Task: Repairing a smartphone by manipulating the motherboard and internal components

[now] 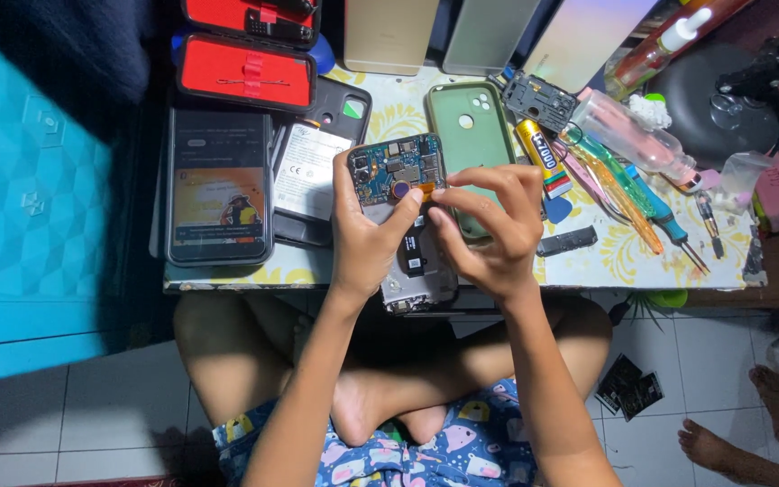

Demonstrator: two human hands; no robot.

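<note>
My left hand (367, 236) grips an opened phone (403, 180) whose back is off, so its blue circuit board and camera parts show. The thumb presses near the board's lower edge. My right hand (489, 225) rests on the same phone from the right, its fingertips pinching at a small part beside the left thumb. The phone's lower end (418, 287) hangs over the table's front edge. Behind my right hand lies a green phone case (471, 122).
On the low patterned table (624, 261) lie a phone with a lit screen (219, 185), a black phone back with battery (313, 167), red-lined tool cases (247, 70), a glue tube (543, 158), screwdrivers (655, 212), bottles (633, 135). Another person's feet (750, 442) at lower right.
</note>
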